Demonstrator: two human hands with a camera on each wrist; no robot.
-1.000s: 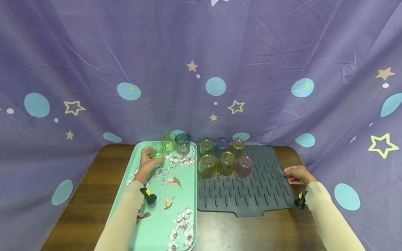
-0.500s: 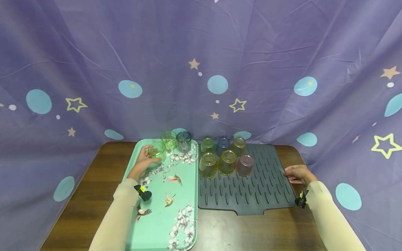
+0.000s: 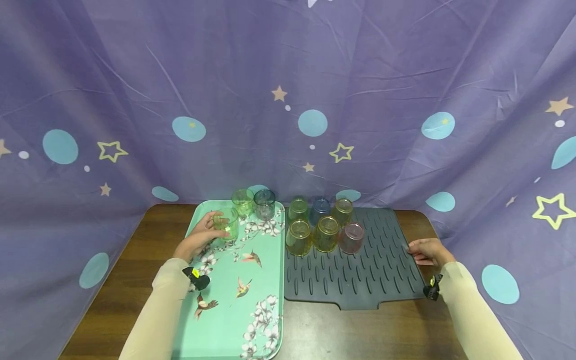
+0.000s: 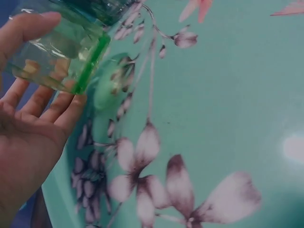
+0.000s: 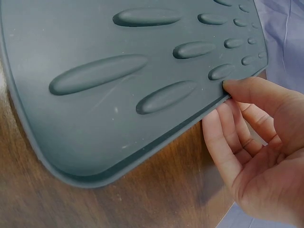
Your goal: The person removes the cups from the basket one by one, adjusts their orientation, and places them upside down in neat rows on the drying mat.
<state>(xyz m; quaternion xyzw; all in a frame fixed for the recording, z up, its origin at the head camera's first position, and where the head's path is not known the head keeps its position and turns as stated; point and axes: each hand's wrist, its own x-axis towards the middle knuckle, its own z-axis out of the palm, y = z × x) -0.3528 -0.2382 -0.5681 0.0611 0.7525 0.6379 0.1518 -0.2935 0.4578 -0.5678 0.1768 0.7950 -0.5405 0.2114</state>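
A clear green drinking glass (image 3: pixel 230 220) is in my left hand (image 3: pixel 201 235), thumb on one side and fingers round the other. In the left wrist view this green glass (image 4: pixel 71 52) tilts, its thick green edge slightly above the mint tray (image 4: pixel 228 104). On the far right, my right hand (image 3: pixel 425 251) pinches the side edge of a dark grey ridged mat (image 3: pixel 360 280). The right wrist view shows the thumb on top of the mat (image 5: pixel 109 128) and the fingers at its underside.
On the tray's far end stand a yellow-green glass (image 3: pixel 243 201) and a grey glass (image 3: pixel 264 206), rims up. Upside down on the mat are several coloured glasses, among them a pink one (image 3: pixel 351 239) and a blue one (image 3: pixel 320 210). A purple curtain (image 3: pixel 252 100) hangs behind.
My left hand and forearm have shifted a little left and nearer to me, and the green glass has tilted in the grip. My right hand keeps its hold on the mat's edge.
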